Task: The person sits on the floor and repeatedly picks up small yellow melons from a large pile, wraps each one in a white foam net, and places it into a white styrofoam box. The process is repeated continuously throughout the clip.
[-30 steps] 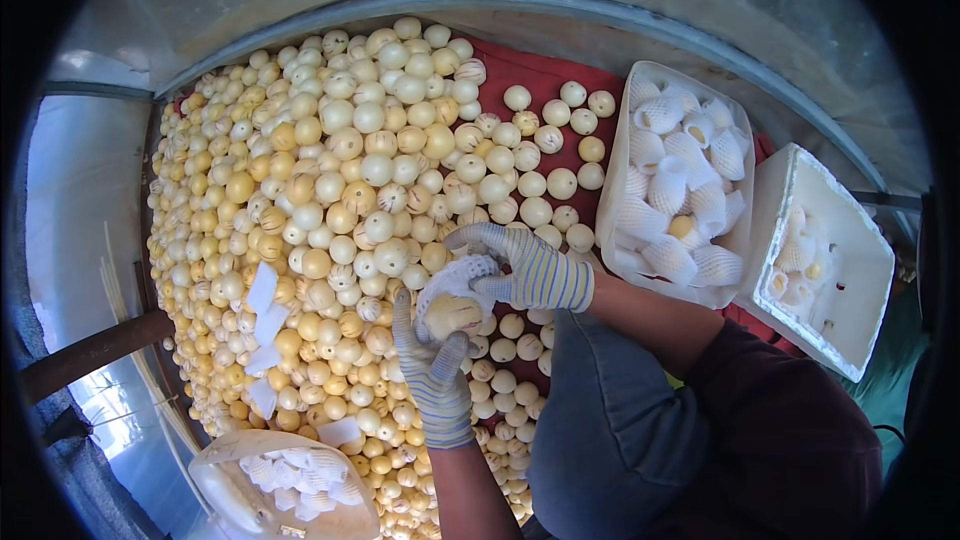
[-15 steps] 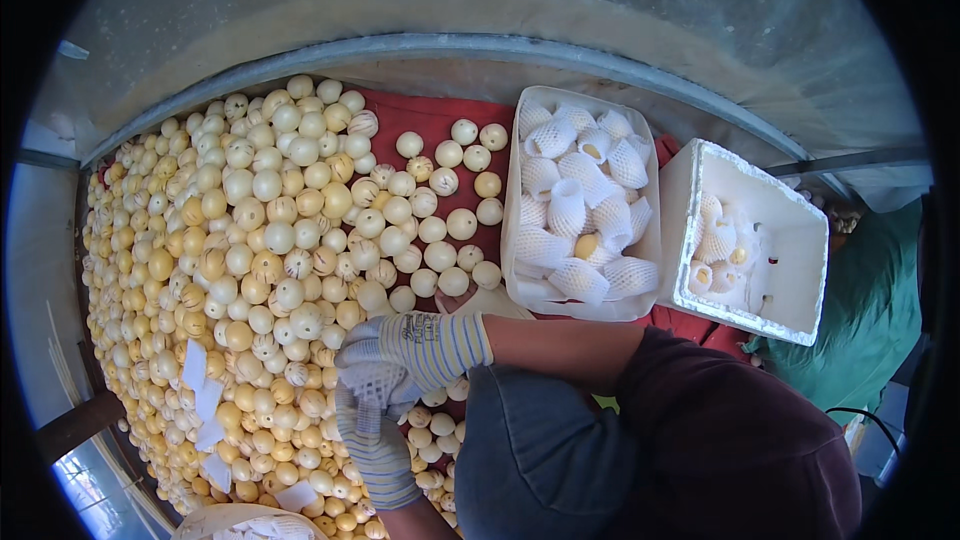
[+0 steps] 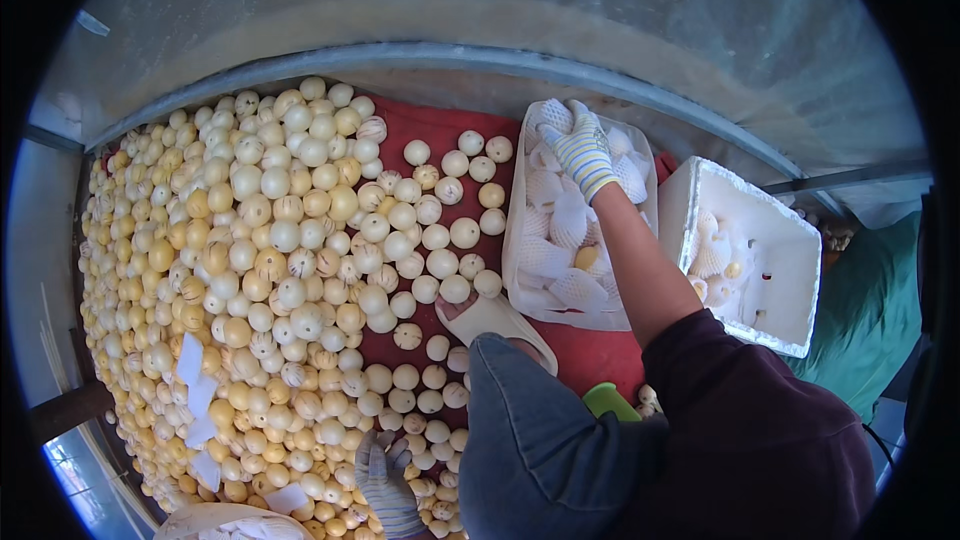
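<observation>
Net-sleeved fruit (image 3: 556, 117) sits in the far-left corner of the white tub (image 3: 580, 321), between thumb and fingers of the right hand (image 3: 580, 146); cannot tell if that hand grips it or has let go; left hand (image 3: 388, 485) is well apart from the tub, to its near left, low over bare fruit (image 3: 275, 182), fingers loosely spread, nothing seen in it; foam box (image 3: 788, 265) stands just right of the tub; sleeved fruit probably handles as light to moderate, firm inside, soft and squashy outside; netting likely gives good grip but may slip along the smooth skin; flesh likely bruises if dropped or squeezed; best hold is lightly round the sleeve's middle, fingers opposite thumb, not by its loose ends
</observation>
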`<action>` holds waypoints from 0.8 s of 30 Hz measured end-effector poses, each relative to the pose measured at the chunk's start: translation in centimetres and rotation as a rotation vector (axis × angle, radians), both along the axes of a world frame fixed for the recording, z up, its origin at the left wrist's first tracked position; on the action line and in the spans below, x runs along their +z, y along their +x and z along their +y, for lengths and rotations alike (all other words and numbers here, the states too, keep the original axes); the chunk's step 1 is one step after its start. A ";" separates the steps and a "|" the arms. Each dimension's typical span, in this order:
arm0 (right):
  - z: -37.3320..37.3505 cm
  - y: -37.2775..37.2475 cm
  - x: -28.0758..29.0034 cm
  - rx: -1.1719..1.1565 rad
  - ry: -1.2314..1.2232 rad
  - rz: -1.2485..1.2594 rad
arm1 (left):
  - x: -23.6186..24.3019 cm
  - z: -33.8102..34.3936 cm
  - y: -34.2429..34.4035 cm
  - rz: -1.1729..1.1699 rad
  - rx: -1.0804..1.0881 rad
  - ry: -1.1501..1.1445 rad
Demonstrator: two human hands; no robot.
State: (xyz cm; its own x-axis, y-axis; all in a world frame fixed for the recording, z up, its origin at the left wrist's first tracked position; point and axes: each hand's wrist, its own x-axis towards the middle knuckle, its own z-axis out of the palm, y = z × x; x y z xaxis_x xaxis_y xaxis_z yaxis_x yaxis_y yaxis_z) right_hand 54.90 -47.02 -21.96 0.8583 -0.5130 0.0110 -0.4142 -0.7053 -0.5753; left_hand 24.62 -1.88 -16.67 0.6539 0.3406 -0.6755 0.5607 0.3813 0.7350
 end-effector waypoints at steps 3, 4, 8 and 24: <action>-1.1 -1.7 -0.2 0.024 -0.038 0.056 | -0.6 -0.2 -1.9 0.051 0.030 -0.018; -1.0 -2.5 0.1 0.033 -0.054 0.071 | -0.8 -0.1 -2.4 0.052 0.025 -0.013; 0.5 -4.5 -1.0 0.181 -0.246 0.113 | -0.6 -0.3 -3.3 0.087 -0.025 0.032; -4.0 -1.9 -4.8 0.239 -0.313 0.170 | -9.7 9.7 -30.6 0.841 0.163 0.260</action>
